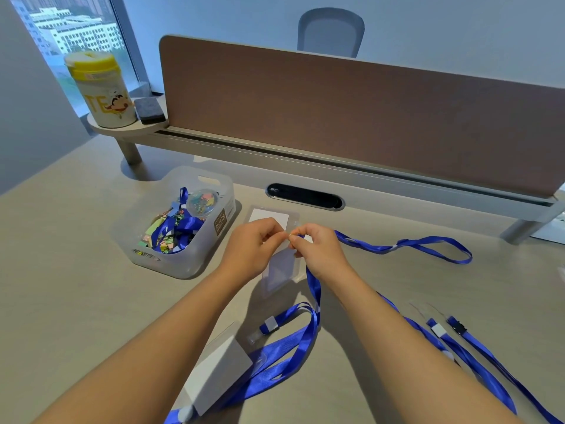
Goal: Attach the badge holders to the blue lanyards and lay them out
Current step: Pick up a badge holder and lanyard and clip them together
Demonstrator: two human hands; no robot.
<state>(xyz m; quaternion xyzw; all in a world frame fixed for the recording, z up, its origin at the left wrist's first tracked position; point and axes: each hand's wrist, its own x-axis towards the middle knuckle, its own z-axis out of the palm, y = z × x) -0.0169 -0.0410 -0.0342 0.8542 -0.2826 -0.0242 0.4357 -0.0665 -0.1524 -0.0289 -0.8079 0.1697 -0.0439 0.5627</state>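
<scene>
My left hand (255,240) pinches the top edge of a clear badge holder (279,270) that hangs over the desk. My right hand (318,249) pinches the end of a blue lanyard (313,289) right at the holder's top; the clip itself is hidden by my fingers. That lanyard drops below my right wrist and loops over the desk. Behind my hands a second badge holder (269,214) lies flat, with another blue lanyard (428,243) stretched to its right. Near me lies a third holder (218,374), beside blue strap. Two more lanyards (464,347) lie at the right.
A clear plastic bin (183,228) holding blue lanyards and coloured clips stands left of my hands. A brown divider panel (367,117) runs along the desk's back above a cable slot (304,197). A yellow-lidded canister (101,90) and grey eraser (149,110) sit on a small shelf.
</scene>
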